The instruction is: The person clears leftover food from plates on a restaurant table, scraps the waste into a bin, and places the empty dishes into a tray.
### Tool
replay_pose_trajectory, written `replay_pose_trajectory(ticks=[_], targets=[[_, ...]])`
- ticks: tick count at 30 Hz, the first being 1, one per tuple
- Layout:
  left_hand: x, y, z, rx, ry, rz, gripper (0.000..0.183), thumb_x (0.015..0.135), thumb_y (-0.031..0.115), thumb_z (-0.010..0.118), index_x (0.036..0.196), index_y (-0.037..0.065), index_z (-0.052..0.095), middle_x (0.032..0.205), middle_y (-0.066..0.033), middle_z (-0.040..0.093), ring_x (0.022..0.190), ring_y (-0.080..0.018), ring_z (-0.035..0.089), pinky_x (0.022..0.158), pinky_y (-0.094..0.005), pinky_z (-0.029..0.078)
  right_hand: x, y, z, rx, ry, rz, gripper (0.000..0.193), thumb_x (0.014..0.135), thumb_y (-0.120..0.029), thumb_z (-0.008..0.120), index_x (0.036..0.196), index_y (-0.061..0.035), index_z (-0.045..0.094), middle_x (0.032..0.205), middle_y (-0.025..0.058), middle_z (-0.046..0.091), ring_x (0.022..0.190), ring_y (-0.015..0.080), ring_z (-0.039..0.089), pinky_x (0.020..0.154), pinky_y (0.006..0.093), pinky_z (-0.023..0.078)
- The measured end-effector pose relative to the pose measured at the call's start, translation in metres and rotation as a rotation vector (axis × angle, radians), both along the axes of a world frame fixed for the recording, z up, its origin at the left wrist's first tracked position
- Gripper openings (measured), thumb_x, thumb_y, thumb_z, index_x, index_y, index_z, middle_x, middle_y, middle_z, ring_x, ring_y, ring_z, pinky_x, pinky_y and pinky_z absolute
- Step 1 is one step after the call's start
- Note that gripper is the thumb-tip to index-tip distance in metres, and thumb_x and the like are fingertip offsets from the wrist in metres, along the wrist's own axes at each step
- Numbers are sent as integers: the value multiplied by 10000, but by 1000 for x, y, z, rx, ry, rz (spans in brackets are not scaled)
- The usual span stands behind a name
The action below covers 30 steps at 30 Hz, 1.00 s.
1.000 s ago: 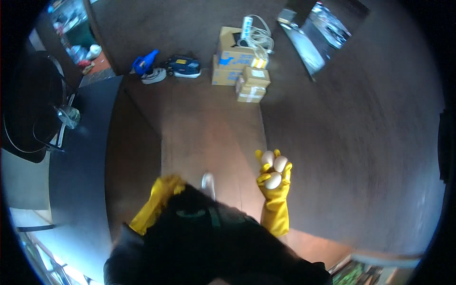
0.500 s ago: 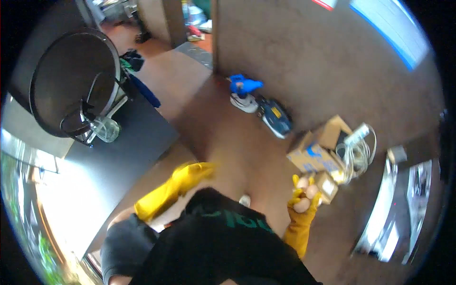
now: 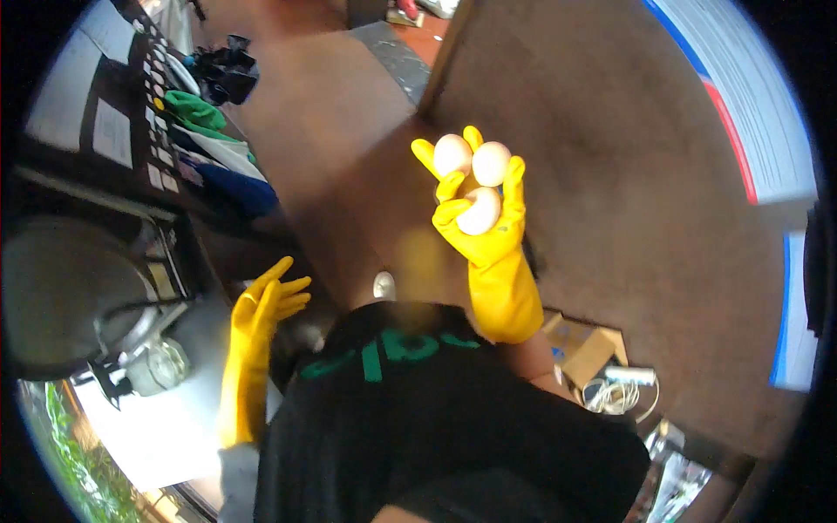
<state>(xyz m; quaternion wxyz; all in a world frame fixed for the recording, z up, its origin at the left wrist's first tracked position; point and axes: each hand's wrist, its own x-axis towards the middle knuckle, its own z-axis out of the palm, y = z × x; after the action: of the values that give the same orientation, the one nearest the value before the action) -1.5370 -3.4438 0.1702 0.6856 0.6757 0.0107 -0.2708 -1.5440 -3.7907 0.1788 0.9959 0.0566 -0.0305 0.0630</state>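
Note:
Three pale brownish-pink eggs rest in my right hand [image 3: 497, 244], which wears a yellow rubber glove and is raised in front of the brown wall. One egg [image 3: 452, 157] sits by the fingertips, a second egg [image 3: 492, 165] lies beside it, and the third egg [image 3: 479, 212] is lower, near the palm. The gloved fingers curl around them. My left hand [image 3: 266, 301], also in a yellow glove, holds nothing; its fingers are stretched out and apart, close to the counter's edge.
At the left, a clear glass jar [image 3: 159, 366] stands on the counter beside a large round dark panel [image 3: 74, 288]. Cloths [image 3: 205, 118] and a black bag [image 3: 228, 70] hang beyond. On the right are a cardboard box [image 3: 588, 353] and coiled white cable [image 3: 613, 397]. Papers [image 3: 741, 78] cover the wall.
My right hand has risen from beside the cardboard box toward the centre, carrying the eggs. My left hand has shifted left with its fingers extended, and the view has turned right.

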Motion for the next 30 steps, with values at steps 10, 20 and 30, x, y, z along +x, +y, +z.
replay_pose_trajectory(ticks=[10,20,30], targets=[[293,-120,-57,-292,102,215,490,1027,342,514,1419,49,493,1232,-210,654,1033,-289,677,941,-402,531,357,-100,-29,-121,-31,162,580,944,-485,604,1460,-266,460,1579,224,269,1175,282,598,844,388,500],[593,-182,-15,-259,165,467,415,1019,296,556,1384,99,542,1156,-174,685,966,-238,691,870,-361,560,736,-124,-23,-109,7,463,511,923,-415,675,1369,-195,558,1479,256,412,1058,298,665,777,384,564],[974,-138,-56,-249,120,482,450,1012,342,567,1397,112,524,1155,-155,693,941,-237,692,850,-382,561,1102,-132,-62,-219,163,402,472,922,-416,668,1340,-211,589,1386,216,548,1034,322,677,697,402,581]])
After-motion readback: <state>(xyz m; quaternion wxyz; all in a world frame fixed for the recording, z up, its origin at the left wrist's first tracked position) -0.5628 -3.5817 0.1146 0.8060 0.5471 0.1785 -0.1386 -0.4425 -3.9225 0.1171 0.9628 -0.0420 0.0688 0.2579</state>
